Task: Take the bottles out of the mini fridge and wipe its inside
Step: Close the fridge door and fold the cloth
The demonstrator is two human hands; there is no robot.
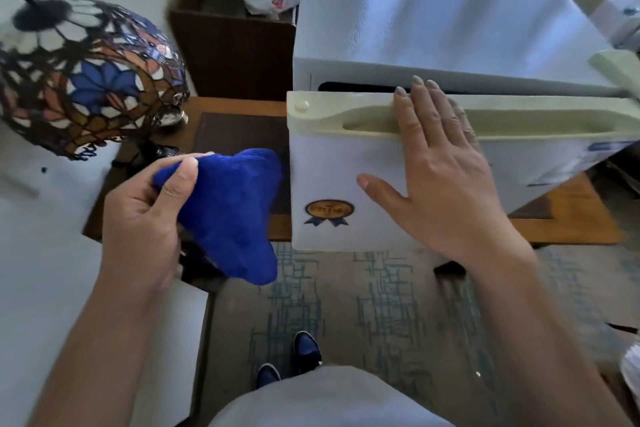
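Head view: right hand (440,180) flat on fridge door (332,163) beside unreadable ribbon emblem (329,212); left hand (145,215) grips blue cloth (232,211).

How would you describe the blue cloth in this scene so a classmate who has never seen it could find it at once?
Start at the white mini fridge on the wooden table. Left of its door, the left hand grips a bunched, fluffy, deep blue cloth. It is the only plain, soft thing there, unlike the patterned stained-glass lamp beside it.

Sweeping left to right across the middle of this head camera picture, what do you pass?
Stained-glass lamp → left hand → blue cloth → ribbon sticker on the fridge door → right hand.
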